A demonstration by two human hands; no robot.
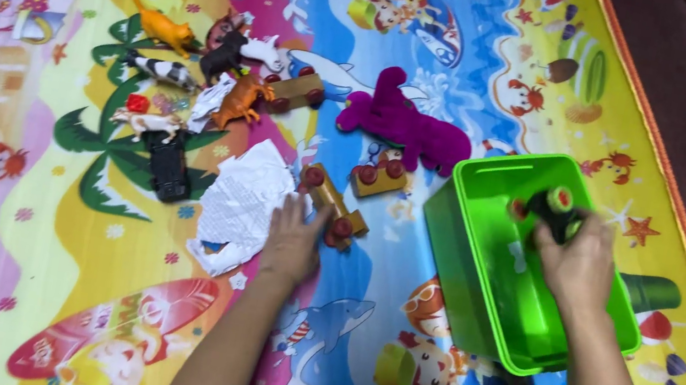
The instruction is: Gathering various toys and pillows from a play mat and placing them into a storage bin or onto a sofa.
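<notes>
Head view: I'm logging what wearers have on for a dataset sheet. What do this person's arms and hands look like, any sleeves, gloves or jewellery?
Both forearms are bare up to the frame's bottom edge, with no sleeves showing. The left hand and right hand wear no gloves; no watch, bracelet or ring is visible.

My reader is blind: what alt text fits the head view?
The right hand holds a dark toy car over a green bin; the left hand touches a wooden toy car on a colourful mat strewn with toy animals.
</notes>
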